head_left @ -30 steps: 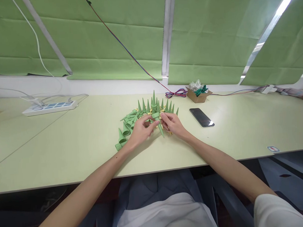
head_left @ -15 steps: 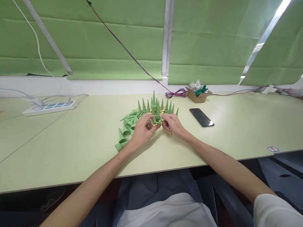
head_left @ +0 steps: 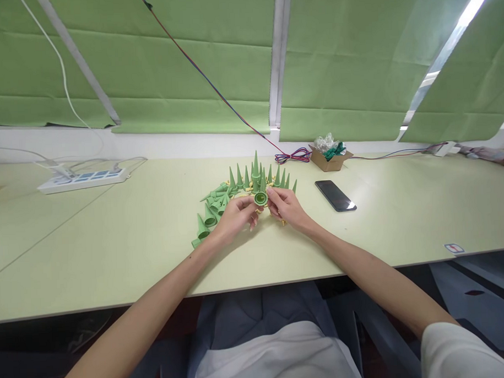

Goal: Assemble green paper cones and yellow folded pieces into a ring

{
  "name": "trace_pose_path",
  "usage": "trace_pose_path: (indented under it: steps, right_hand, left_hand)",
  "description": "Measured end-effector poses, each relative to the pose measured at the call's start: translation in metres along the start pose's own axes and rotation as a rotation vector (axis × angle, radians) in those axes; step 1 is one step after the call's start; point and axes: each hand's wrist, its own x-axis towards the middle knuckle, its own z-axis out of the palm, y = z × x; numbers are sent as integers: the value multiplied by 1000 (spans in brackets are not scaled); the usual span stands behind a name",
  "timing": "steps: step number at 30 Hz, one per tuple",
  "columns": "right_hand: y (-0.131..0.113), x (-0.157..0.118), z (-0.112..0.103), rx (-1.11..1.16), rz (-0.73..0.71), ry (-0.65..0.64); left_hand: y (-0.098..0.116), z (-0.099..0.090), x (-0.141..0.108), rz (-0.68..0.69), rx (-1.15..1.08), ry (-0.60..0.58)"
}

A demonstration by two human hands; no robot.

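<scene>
Between my hands is a green plastic watering spike [head_left: 260,198], its round open end turned up toward me. My left hand [head_left: 237,216] is closed at the spike's left side, with thumb and finger against it and the other fingers curled below. My right hand [head_left: 286,205] pinches the rim from the right. Just behind the hands, several more green spikes [head_left: 256,169] stand point-up among small yellow pieces [head_left: 249,188]. To the left of my left hand lies a loose heap of green spikes [head_left: 209,219], partly covered by my forearm.
A black phone [head_left: 335,195] lies to the right. Behind it stand a small cardboard box [head_left: 331,162] with plastic wrap and a coiled red-blue cable [head_left: 293,155]. A white power strip [head_left: 84,180] sits at the back left. The table's front edge [head_left: 263,286] runs below my forearms.
The spike's open end has shifted slightly left and tilted more toward me. My left hand has moved down a little and its fingers have curled under; my right hand has barely moved.
</scene>
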Motion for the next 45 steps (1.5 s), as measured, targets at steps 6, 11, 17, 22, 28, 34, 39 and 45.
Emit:
trace_pose_path:
  steps: [6, 11, 17, 22, 28, 34, 39, 45]
  right_hand:
    - [1, 0, -1, -154, -64, 1]
    - [3, -1, -1, -204, -113, -30]
    - [0, -2, 0, -196, -77, -36]
    - [0, -2, 0, -195, -57, -25]
    - [2, 0, 0, -223, -18, -2]
    - [6, 2, -2, -180, 41, -10]
    - [6, 3, -1, -192, 100, -3]
    - [7, 4, 1, -132, 85, 19]
  left_hand:
    - [3, 1, 2, -101, -295, -22]
    - [0, -1, 2, -126, -278, -80]
    - [-2, -2, 0, -28, -208, -101]
    - [0, -1, -4, 49, -30, -71]
    - [2, 0, -8, 192, 273, -12]
    - [0, 4, -8, 243, 414, 74]
    - [-8, 3, -5, 345, 499, 105]
    - [-14, 1, 0, 367, 495, 150]
